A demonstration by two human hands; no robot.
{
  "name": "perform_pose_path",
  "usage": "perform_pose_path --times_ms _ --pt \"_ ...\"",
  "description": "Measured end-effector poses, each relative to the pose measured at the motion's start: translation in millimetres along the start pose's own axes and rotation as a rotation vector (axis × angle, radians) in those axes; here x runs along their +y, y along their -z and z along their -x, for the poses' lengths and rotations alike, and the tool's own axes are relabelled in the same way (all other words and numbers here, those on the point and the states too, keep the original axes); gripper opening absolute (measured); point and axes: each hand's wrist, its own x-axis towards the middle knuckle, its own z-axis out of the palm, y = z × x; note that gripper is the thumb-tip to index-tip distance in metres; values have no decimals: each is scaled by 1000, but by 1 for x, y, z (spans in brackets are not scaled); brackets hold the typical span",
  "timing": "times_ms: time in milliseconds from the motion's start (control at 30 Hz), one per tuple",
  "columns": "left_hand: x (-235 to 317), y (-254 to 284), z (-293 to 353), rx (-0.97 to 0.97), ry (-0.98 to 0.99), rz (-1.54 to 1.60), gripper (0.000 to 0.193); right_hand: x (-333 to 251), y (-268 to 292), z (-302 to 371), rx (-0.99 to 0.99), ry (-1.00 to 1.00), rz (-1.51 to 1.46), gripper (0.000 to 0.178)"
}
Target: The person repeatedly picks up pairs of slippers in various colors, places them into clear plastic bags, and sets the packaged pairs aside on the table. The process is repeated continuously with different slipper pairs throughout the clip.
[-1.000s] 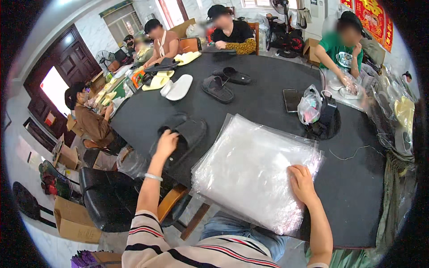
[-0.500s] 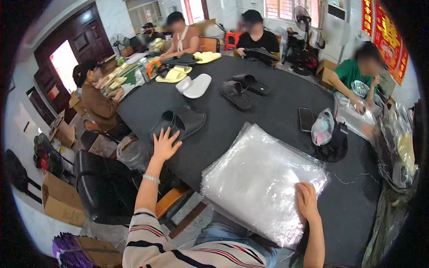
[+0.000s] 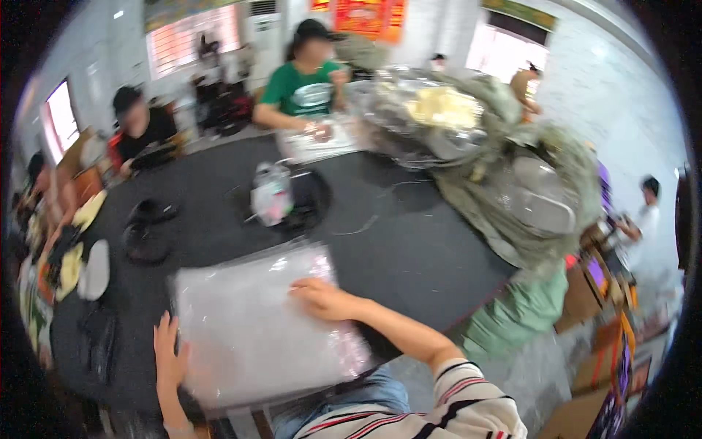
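A stack of clear plastic bags (image 3: pixel 248 322) lies at the near edge of the black table (image 3: pixel 417 241). My left hand (image 3: pixel 170 355) is open at the stack's left edge, its fingers stretched out and apart. On top of the stack, right of its middle, my right hand (image 3: pixel 322 298) rests with its fingers bunched. Blur hides whether any film is pinched between them. Left of the stack lie dark slippers (image 3: pixel 99 340), blurred. Farther off sit a pair of black slippers (image 3: pixel 148 234) and a white slide (image 3: pixel 93 271).
A small knotted plastic bag (image 3: pixel 270 194) stands beyond the stack. Large green sacks (image 3: pixel 504 241) with bagged slippers (image 3: pixel 541 208) crowd the right edge. Across the table, a person in green (image 3: pixel 303 91) handles clear bags; another in black (image 3: pixel 142 132) holds something dark. Cardboard boxes (image 3: pixel 581 296) stand at the right.
My view has swung to the right, bringing in the green sacks. My left hand has gone from beside the black slippers to the stack's left edge; my right hand has moved inward with fingers bunched.
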Motion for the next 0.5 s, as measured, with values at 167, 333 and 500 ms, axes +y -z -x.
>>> perform_pose_path --times_ms 167,333,500 --pt "16 -64 -10 -164 -75 -181 66 -8 100 34 399 -85 257 46" --pt "22 -60 -4 -193 1 -219 67 60 253 148 739 -479 918 60" --pt "18 -65 -8 -169 6 -117 66 23 420 292 836 -1065 1750 88"
